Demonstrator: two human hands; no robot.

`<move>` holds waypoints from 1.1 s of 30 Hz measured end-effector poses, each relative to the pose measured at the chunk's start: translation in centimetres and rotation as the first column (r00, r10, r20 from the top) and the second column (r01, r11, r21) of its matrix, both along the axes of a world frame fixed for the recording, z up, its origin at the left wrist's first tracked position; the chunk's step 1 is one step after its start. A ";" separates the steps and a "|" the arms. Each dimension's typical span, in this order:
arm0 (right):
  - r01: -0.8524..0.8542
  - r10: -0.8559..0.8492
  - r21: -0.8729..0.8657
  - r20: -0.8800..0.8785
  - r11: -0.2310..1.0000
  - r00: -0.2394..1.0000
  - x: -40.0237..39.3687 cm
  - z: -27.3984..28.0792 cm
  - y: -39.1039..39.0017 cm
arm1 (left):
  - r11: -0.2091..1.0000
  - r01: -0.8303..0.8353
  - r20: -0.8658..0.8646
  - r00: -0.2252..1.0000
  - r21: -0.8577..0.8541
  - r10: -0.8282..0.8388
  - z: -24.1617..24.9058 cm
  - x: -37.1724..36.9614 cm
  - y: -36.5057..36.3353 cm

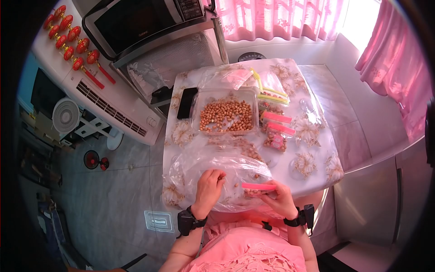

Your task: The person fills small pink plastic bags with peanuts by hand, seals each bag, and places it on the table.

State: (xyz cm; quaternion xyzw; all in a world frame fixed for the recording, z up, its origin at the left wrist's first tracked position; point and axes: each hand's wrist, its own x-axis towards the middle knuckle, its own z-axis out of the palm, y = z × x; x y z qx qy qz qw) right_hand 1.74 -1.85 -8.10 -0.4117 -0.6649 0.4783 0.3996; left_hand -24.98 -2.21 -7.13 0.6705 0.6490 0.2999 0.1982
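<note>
Two hands worked nearest me at the table's front edge: my left hand was curled, fingertips pinched on something too small to identify over a large clear plastic bag, while my right hand grasped a small pink-topped zip bag by its mouth, apparently to keep it open. Farther off lay filled zip bags of peanuts beside a clear tray of peanuts, a phone alongside.

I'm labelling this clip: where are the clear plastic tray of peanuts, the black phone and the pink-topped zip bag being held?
clear plastic tray of peanuts (195,105), head view, left rim.
black phone (186,103), head view, middle of screen.
pink-topped zip bag (258,186), head view, pink strip.
</note>
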 end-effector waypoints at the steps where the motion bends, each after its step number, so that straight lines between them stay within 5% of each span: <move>1: 0.000 0.000 0.000 0.000 1.000 1.000 0.0 0.1 0.0 | 1.000 0.000 0.003 1.000 0.004 0.000 0.0 0.0 0.0; 11: 0.006 -0.007 0.021 0.027 1.000 1.000 0.0 0.4 0.0 | 1.000 -0.010 0.032 0.999 -0.009 0.011 0.1 0.1 -0.1; 14: 0.009 -0.010 0.027 0.032 1.000 0.999 0.0 0.3 0.0 | 0.992 0.006 -0.050 0.999 0.125 0.001 1.7 0.8 -0.3; 17: 0.006 -0.007 0.020 0.024 1.000 1.000 0.1 0.0 0.0 | 0.994 0.028 0.148 0.988 0.104 -0.043 3.3 2.0 -0.4; 19: 0.000 0.000 0.014 0.018 1.000 1.000 -0.1 0.0 0.0 | 0.958 0.168 0.149 0.967 0.231 -0.206 4.0 3.3 0.0; 25: -0.005 0.005 0.010 -0.007 1.000 1.000 0.0 0.0 0.0 | 0.933 0.341 0.207 0.910 0.118 -0.359 3.3 5.4 0.2; 33: -0.023 0.023 -0.025 0.005 0.999 1.000 0.1 0.6 0.0 | 0.976 0.193 0.254 0.943 0.104 -0.214 3.7 4.6 -0.8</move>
